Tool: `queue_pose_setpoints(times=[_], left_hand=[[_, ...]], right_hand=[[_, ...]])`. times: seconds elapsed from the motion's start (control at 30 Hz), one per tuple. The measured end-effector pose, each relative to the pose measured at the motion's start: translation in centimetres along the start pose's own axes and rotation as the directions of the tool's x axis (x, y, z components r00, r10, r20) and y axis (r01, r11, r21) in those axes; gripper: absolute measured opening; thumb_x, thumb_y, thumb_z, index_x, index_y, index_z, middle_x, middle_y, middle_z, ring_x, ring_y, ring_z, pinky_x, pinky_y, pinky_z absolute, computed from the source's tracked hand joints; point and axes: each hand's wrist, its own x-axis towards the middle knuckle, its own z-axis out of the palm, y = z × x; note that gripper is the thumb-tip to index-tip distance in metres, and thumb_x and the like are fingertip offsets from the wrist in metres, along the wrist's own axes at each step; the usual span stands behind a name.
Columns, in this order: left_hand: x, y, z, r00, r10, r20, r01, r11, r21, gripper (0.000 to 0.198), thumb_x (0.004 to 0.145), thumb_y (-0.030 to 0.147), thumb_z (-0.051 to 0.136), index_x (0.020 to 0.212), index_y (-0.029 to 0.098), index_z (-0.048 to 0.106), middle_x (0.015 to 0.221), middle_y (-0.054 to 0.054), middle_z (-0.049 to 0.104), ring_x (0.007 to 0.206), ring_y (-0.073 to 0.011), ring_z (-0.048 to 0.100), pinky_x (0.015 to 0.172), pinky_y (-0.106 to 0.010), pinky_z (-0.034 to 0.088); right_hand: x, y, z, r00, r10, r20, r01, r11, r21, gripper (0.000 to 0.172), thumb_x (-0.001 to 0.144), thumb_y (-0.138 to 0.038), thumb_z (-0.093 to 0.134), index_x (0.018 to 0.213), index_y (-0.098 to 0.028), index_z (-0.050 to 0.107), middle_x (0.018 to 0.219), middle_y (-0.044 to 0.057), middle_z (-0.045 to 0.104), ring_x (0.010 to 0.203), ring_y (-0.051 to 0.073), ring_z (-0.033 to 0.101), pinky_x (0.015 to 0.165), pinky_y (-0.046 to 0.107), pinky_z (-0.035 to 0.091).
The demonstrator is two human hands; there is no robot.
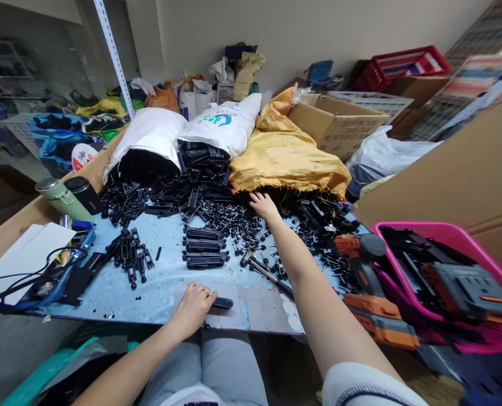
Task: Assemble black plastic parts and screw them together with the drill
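My left hand (pixel 195 304) is closed on a black plastic bar (pixel 222 303) at the table's front edge. Its rounded end sticks out to the right; the rest lies under my fingers. My right hand (pixel 265 206) reaches forward to the mouth of a yellow sack (pixel 293 158), fingers apart over the dark parts there, and nothing shows in its grasp. Between the hands lie several black bars (pixel 205 246) in a neat stack, with loose screws (pixel 238 225) scattered behind and beside them. A hammer (pixel 270 274) lies beside my right forearm.
A cordless drill (pixel 367 276) and a pink basket (pixel 440 231) of tools are at the right. Two white sacks (pixel 151 132) spill black parts at the back. Linked black parts (pixel 132 254), a green bottle (pixel 62 198) and a blue tray (pixel 79 248) stand left.
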Motion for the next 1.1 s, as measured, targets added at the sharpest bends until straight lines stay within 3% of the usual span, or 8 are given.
queue_pose_setpoints(times=[0.13, 0.3, 0.47, 0.6, 0.73, 0.87, 0.97, 1.1], left_hand=[[-0.5, -0.1, -0.1, 0.999, -0.046, -0.008, 0.046, 0.999, 0.008, 0.035, 0.088, 0.008, 0.040, 0.119, 0.018, 0.052, 0.094, -0.009, 0.060, 0.092, -0.0221, 0.054, 0.083, -0.038, 0.039], [-1.3, -0.5, 0.3, 0.996, -0.092, -0.005, 0.092, 0.995, 0.032, 0.036, 0.088, 0.008, 0.039, 0.121, 0.016, 0.052, 0.096, -0.010, 0.061, 0.093, -0.0231, 0.055, 0.078, -0.036, 0.040], [-0.9, -0.2, 1.0, 0.994, -0.112, 0.001, 0.112, 0.993, -0.044, 0.033, 0.090, 0.020, 0.046, 0.122, 0.017, 0.051, 0.100, -0.010, 0.060, 0.096, -0.0245, 0.055, 0.079, -0.037, 0.042], [0.4, -0.3, 1.3, 0.998, -0.059, 0.028, 0.062, 0.989, -0.137, 0.028, 0.091, 0.025, 0.046, 0.116, 0.016, 0.053, 0.100, -0.009, 0.061, 0.097, -0.0234, 0.055, 0.083, -0.036, 0.042], [1.1, -0.9, 1.1, 0.997, -0.053, 0.055, 0.063, 0.980, -0.188, 0.026, 0.089, 0.021, 0.045, 0.113, 0.015, 0.053, 0.105, -0.010, 0.060, 0.101, -0.0231, 0.053, 0.087, -0.036, 0.041], [1.5, -0.3, 0.5, 0.994, -0.056, 0.089, 0.072, 0.980, -0.185, 0.035, 0.086, 0.017, 0.040, 0.120, 0.015, 0.049, 0.111, -0.010, 0.058, 0.106, -0.0239, 0.051, 0.090, -0.038, 0.039], [1.7, 0.3, 0.3, 0.994, -0.066, 0.082, 0.081, 0.978, -0.194, 0.038, 0.086, 0.034, 0.047, 0.119, 0.016, 0.049, 0.111, -0.011, 0.058, 0.107, -0.0267, 0.050, 0.090, -0.040, 0.039], [1.3, 0.2, 0.5, 0.998, -0.058, 0.040, 0.066, 0.971, -0.230, 0.063, 0.069, 0.059, 0.063, 0.113, 0.016, 0.048, 0.106, -0.012, 0.058, 0.100, -0.0296, 0.054, 0.086, -0.040, 0.041]], right_hand=[[-1.2, 0.0, -0.4, 0.999, -0.036, -0.010, 0.035, 0.996, -0.079, 0.026, 0.086, -0.012, 0.042, 0.098, -0.018, 0.064, 0.146, 0.008, 0.034, 0.132, 0.031, 0.028, 0.103, 0.057, 0.020], [-2.5, -2.4, -5.0, 0.980, -0.197, -0.035, 0.193, 0.976, -0.102, 0.026, 0.087, -0.010, 0.041, 0.103, -0.017, 0.060, 0.117, 0.012, 0.057, 0.117, 0.024, 0.045, 0.104, 0.050, 0.020], [-9.0, -9.8, -11.3, 0.936, -0.322, 0.145, 0.308, 0.945, 0.111, 0.031, 0.094, -0.041, 0.041, 0.110, -0.018, 0.053, 0.090, 0.009, 0.061, 0.075, 0.018, 0.057, 0.076, 0.032, 0.038], [-16.2, -15.6, -14.2, 0.892, -0.335, 0.304, 0.248, 0.924, 0.291, 0.037, 0.093, -0.049, 0.039, 0.105, -0.016, 0.053, 0.088, 0.009, 0.059, 0.065, 0.016, 0.057, 0.056, 0.024, 0.031], [-20.6, -18.5, -14.0, 0.847, -0.428, 0.317, 0.244, 0.841, 0.484, 0.030, 0.094, -0.043, 0.043, 0.097, -0.015, 0.054, 0.089, 0.008, 0.057, 0.071, 0.016, 0.057, 0.059, 0.025, 0.033], [-21.8, -20.0, -11.9, 0.874, -0.410, 0.260, 0.226, 0.818, 0.530, 0.029, 0.094, -0.042, 0.044, 0.094, -0.015, 0.056, 0.090, 0.008, 0.057, 0.081, 0.017, 0.057, 0.067, 0.026, 0.035], [-22.1, -20.9, -11.0, 0.905, -0.341, 0.254, 0.176, 0.843, 0.508, 0.034, 0.094, -0.047, 0.040, 0.096, -0.018, 0.057, 0.088, 0.006, 0.058, 0.078, 0.017, 0.056, 0.063, 0.025, 0.032], [-22.5, -21.8, -12.2, 0.947, -0.242, 0.211, 0.127, 0.886, 0.447, 0.035, 0.095, -0.048, 0.036, 0.098, -0.021, 0.058, 0.088, 0.006, 0.059, 0.076, 0.017, 0.055, 0.061, 0.027, 0.028]])
